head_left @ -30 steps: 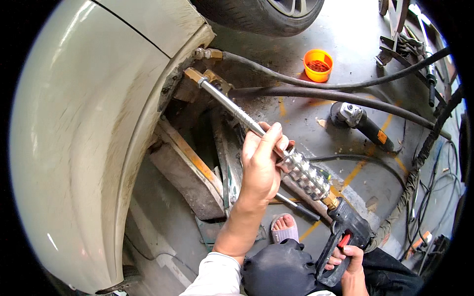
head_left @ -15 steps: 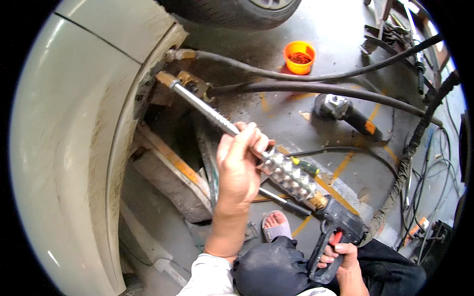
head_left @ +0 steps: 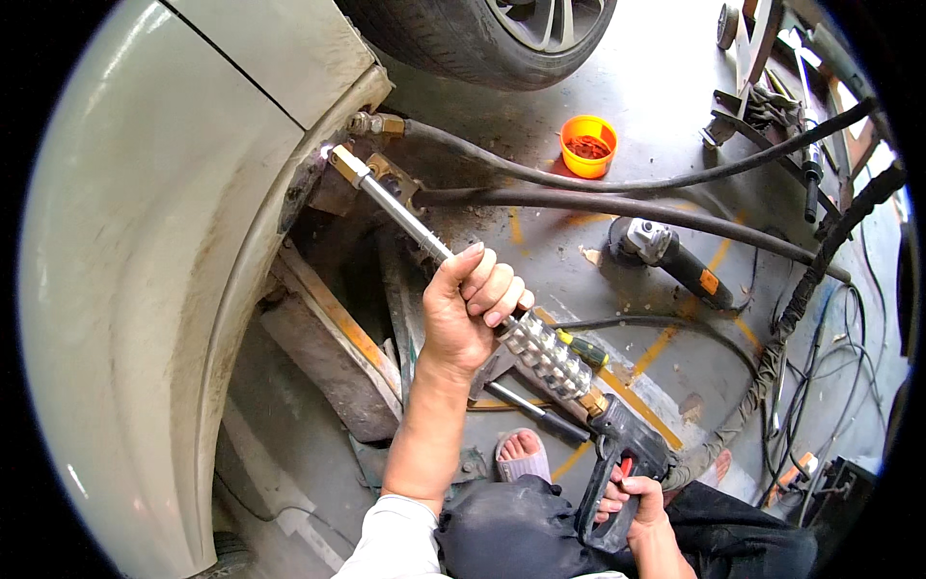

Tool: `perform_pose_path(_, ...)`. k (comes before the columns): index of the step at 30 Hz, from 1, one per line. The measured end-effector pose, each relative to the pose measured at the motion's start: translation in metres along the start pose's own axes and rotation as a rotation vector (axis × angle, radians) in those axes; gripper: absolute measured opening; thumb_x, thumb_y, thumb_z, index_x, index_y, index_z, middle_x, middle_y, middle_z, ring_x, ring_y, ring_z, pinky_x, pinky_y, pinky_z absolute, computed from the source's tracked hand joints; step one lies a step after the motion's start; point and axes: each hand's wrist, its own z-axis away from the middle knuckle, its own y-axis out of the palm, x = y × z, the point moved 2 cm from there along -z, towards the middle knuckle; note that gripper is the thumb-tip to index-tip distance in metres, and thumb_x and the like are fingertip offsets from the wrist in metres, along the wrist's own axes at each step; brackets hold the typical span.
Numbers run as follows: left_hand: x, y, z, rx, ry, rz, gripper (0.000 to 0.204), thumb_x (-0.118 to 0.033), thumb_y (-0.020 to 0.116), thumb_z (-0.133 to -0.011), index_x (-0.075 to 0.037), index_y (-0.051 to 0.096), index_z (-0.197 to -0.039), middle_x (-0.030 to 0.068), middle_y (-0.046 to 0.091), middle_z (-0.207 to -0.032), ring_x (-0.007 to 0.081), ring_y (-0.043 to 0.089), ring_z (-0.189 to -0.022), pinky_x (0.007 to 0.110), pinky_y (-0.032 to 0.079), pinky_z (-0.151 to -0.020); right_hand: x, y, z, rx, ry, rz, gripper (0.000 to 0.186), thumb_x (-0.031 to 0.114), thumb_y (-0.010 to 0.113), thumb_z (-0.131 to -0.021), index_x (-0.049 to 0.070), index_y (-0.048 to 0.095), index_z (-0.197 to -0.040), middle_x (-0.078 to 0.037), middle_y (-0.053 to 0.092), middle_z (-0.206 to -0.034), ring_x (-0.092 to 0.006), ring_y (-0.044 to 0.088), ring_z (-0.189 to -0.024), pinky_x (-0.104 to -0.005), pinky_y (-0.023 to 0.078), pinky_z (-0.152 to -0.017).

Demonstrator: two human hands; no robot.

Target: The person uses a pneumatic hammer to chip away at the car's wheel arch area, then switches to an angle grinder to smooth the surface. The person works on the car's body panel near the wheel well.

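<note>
My left hand (head_left: 465, 311) is closed around the silver rod (head_left: 403, 214) of a slide-hammer dent puller, just above its studded metal weight (head_left: 547, 359). My right hand (head_left: 632, 507) wraps the puller's black pistol grip (head_left: 629, 439), its fingers by the red trigger (head_left: 626, 467). The puller's brass tip (head_left: 346, 162) meets the dirty lower edge of a pale car panel (head_left: 145, 251), where a small white glow shows. Beside the tip, a brass clamp (head_left: 391, 179) and a brass cable end (head_left: 378, 124) sit at the panel edge.
Two thick black cables (head_left: 617, 201) run right from the panel. An angle grinder (head_left: 675, 259) and an orange cup (head_left: 587, 147) with reddish bits stand on the floor. A yellow-and-black screwdriver (head_left: 583, 348) lies behind the puller. A car wheel (head_left: 482, 48) is at the top.
A white glow has appeared at the puller's tip. My left hand's fingers have curled more tightly around the rod. The whole view has shifted slightly.
</note>
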Motion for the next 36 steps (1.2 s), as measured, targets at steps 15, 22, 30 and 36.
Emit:
perform_pose_path(15, 0.017, 0.004, 0.003, -0.378, 0.160, -0.339, 0.033, -0.030, 0.056, -0.093, -0.015, 0.042, -0.067, -0.0029, 0.038, -0.053, 0.0145, 0.052, -0.050, 0.035, 0.049, -0.052, -0.002, -0.017, -0.004, 0.030, -0.059, 0.035, 0.020, 0.019, 0.060, -0.076, 0.014, 0.051, -0.093, 0.004, 0.038, -0.062, -0.0104, 0.041, -0.058, -0.0312, 0.037, -0.059)
perform_pose_path(22, 0.035, -0.003, 0.009, -0.520, 0.238, -0.440, 0.026, -0.029, 0.057, -0.092, -0.012, 0.048, -0.075, -0.0030, 0.040, -0.053, 0.0126, 0.050, -0.046, 0.030, 0.046, -0.047, 0.002, -0.025, -0.006, 0.038, -0.029, 0.048, 0.019, 0.020, 0.060, -0.077, 0.015, 0.053, -0.094, 0.003, 0.039, -0.062, -0.0122, 0.042, -0.059, -0.0329, 0.039, -0.060)
perform_pose_path(30, -0.017, -0.004, -0.013, -0.427, 0.317, -0.322, 0.034, -0.037, 0.061, -0.089, -0.012, 0.047, -0.071, -0.0019, 0.045, -0.056, 0.0112, 0.052, -0.045, 0.026, 0.046, -0.044, 0.003, -0.027, -0.007, -0.012, -0.047, 0.063, 0.021, 0.019, 0.061, -0.076, 0.015, 0.056, -0.095, 0.003, 0.040, -0.062, -0.0127, 0.043, -0.059, -0.0330, 0.040, -0.060)
perform_pose_path(36, 0.039, -0.007, 0.014, -0.400, 0.333, -0.389, 0.037, -0.044, 0.047, -0.095, -0.010, 0.046, -0.080, -0.0023, 0.039, -0.056, 0.0146, 0.051, -0.052, 0.031, 0.046, -0.054, 0.004, -0.028, -0.004, -0.134, -0.050, 0.182, 0.019, 0.027, 0.061, -0.074, 0.011, 0.051, -0.073, 0.006, 0.041, -0.058, -0.0094, 0.043, -0.055, -0.0300, 0.039, -0.057)
